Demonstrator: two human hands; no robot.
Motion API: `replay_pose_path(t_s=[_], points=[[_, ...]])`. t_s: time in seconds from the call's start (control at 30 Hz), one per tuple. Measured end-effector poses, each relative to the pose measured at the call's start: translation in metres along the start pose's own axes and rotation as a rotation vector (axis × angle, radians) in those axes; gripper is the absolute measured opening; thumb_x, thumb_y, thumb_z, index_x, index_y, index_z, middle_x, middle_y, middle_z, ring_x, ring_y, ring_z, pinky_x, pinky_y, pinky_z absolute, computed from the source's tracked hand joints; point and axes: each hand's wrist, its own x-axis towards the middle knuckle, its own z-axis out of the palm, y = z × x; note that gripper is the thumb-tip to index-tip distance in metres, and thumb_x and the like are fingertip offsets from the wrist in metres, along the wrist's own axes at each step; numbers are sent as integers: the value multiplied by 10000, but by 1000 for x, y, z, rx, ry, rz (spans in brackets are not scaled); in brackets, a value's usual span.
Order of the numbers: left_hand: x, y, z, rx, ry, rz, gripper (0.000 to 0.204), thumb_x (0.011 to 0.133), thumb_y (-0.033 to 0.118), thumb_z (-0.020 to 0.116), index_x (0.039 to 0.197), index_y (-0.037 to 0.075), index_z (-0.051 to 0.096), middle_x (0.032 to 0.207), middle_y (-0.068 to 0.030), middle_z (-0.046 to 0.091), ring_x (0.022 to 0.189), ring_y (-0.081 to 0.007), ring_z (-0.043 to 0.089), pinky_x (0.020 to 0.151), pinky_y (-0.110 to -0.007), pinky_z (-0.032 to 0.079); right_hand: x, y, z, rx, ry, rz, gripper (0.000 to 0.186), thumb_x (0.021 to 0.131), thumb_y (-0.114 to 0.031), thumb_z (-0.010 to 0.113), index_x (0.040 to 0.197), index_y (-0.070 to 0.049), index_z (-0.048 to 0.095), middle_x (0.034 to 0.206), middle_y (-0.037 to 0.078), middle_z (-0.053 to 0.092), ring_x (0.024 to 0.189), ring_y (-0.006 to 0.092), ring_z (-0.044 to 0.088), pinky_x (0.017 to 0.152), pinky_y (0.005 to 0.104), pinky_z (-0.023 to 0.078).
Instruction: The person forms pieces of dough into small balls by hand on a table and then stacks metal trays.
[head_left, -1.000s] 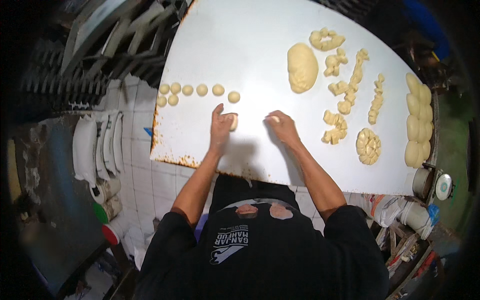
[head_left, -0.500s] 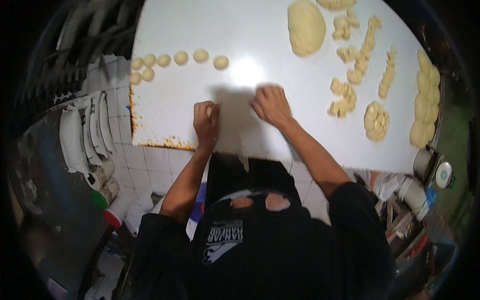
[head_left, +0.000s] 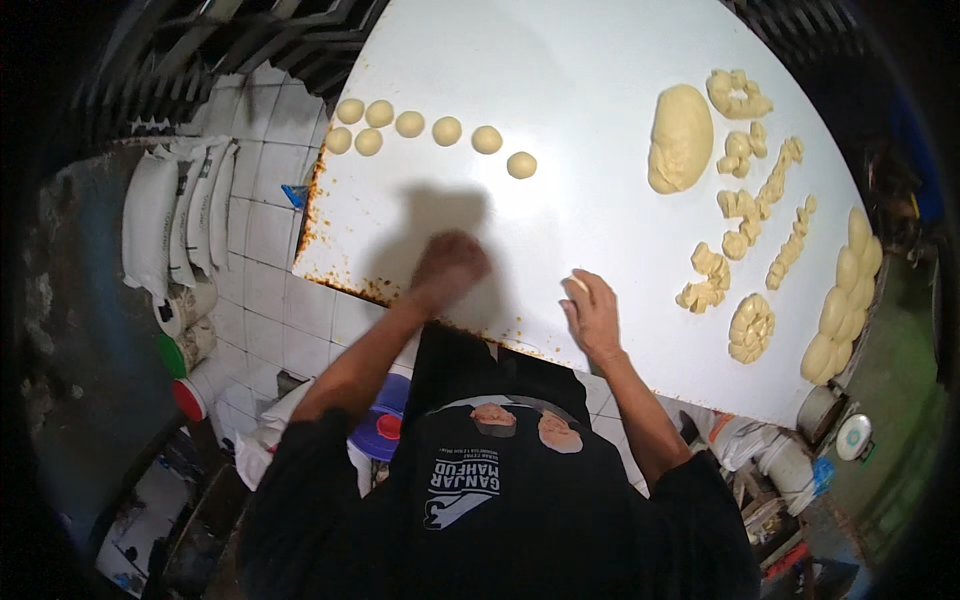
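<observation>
Right hand (head_left: 592, 312), lower centre: grip loosely curling, seemingly holding a small pale dough piece (head_left: 576, 286) at the fingertips, just above or on the worktop (head_left: 590, 190); contact cannot be told.

Left hand (head_left: 452, 268), left of centre: showing blurred, fingers curling inward; whether its grip is pinching anything cannot be told.

Dough balls (head_left: 447, 131), eight, upper left: lying apart in a bent line, two sitting below its left end. Judged done: these are looking smooth and rounded.

Large dough lump (head_left: 680, 145), upper right: lying uncut.

Cut dough pieces (head_left: 765, 195), right: lying in clusters and strings. Judged left: these and the lump are appearing unrounded.

Segmented dough round (head_left: 751, 328), lower right of these: lying apart.

Smooth oval dough pieces (head_left: 845, 295), far right: sitting packed together along the edge.
</observation>
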Motion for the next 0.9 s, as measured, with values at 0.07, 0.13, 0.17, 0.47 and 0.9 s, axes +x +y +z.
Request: replay_pose_path(t_s=[0.07,0.13,0.17,0.47,0.9], points=[[16,-21,-12,109,207,-111,179,921,273,753,970,113,692,1043,-112,609,1051,-346,571,905,-502,471,31,-25,-23,-26,-184,248,454,921,-95,738,1349,-12,612,1324,221,642,1260,417,595,1071,507,484],[24,4,3,-55,202,-209,205,905,273,760,992,98,697,1059,-114,609,1057,-343,567,902,-490,476,109,-71,-35,58,-289,347,561,946,-154,720,1456,-23,527,1363,236,623,1287,413,585,1090,491,476],[27,10,7,-132,209,-243,220,897,273,763,1002,90,699,1067,-115,609,1061,-341,566,900,-485,478,141,-87,-32,135,-244,232,538,950,-186,732,1436,-46,548,1348,222,628,1271,401,597,1066,484,496],[-2,-95,-72,-518,463,-398,421,896,62,816,1256,-1,607,1171,-193,656,1095,-399,638,977,-467,520,218,-139,36,7,229,-79,425,867,-208,838,1211,-32,660,1406,198,607,1281,411,590,1032,463,515],[7,48,9,-721,117,-421,809,857,104,851,1547,15,438,1420,-168,553,1078,-275,622,915,-392,523,-113,2,-26,64,407,715,192,947,-154,735,1005,-8,625,1021,194,608,953,366,621,834,442,522]])
